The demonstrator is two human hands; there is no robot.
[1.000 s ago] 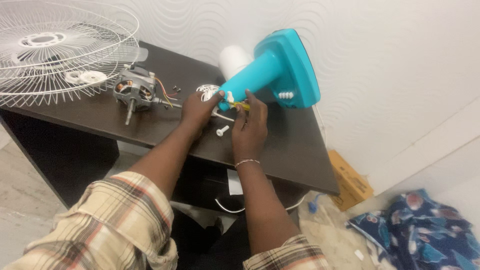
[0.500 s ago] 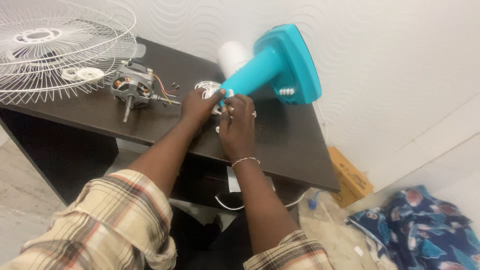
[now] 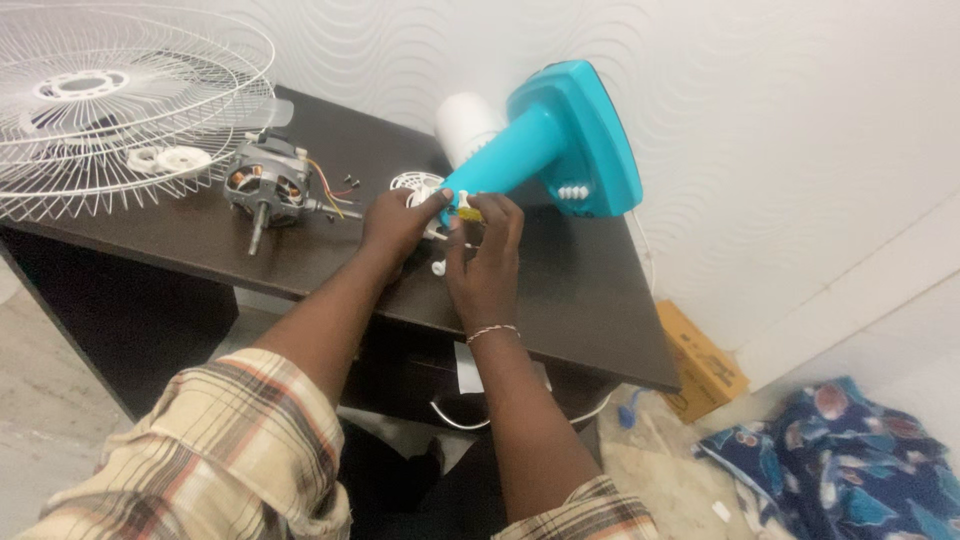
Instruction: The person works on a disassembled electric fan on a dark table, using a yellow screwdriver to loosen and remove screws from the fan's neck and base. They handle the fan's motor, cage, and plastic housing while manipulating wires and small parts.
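A teal fan stand [image 3: 575,140] lies on its side on the dark table [image 3: 590,310], its neck pointing at me. My left hand [image 3: 398,222] grips the end of that neck, thumb and fingers pinched around it. My right hand [image 3: 487,255] is just beside it, holding a small yellow-handled tool [image 3: 468,212] against the neck's end. A small white part [image 3: 438,267] lies on the table under my hands. A white vented round cover [image 3: 410,183] is partly hidden behind my left hand.
A bare fan motor [image 3: 268,185] with coloured wires lies to the left, with tiny dark screws [image 3: 350,182] beside it. A white wire fan grille [image 3: 110,100] holding white round parts [image 3: 170,158] overhangs the table's left end. A cardboard box [image 3: 700,360] and blue floral cloth [image 3: 850,450] lie on the floor.
Both hands stay at the neck's end. My right hand shifted a little left and back, and the yellow-handled tool, hidden half a second ago, shows again between the fingers.
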